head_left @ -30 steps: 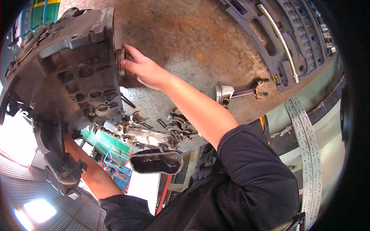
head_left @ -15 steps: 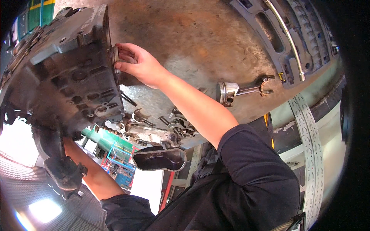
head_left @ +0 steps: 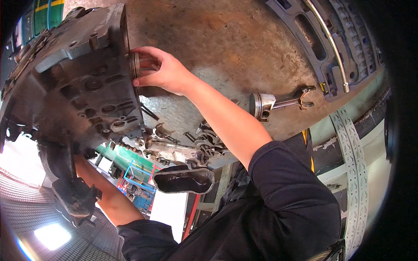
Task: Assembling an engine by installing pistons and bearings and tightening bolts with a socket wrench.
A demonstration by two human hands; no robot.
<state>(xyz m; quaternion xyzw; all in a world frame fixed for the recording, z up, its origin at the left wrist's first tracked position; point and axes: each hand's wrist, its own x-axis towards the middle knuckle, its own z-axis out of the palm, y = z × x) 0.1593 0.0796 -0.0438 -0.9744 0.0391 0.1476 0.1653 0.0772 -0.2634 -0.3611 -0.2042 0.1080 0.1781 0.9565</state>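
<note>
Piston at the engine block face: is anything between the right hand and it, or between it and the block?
Nothing visible does. The right hand already grips the piston, whose ringed end sits against the engine block face. The spare piston with connecting rod and loose parts lie apart on the rusty table.

1. The right hand (head_left: 163, 71) is bare: no glove, ring or watch shows on it.
2. The right forearm is uncovered up to just past the elbow.
3. The right sleeve (head_left: 291, 191) is dark navy cloth, pushed up, with a rounded, smooth cuff edge.
4. The left forearm is also bare; its hand is hidden.
5. The left sleeve (head_left: 143, 235) is the same dark cloth, bunched above the elbow.
</note>
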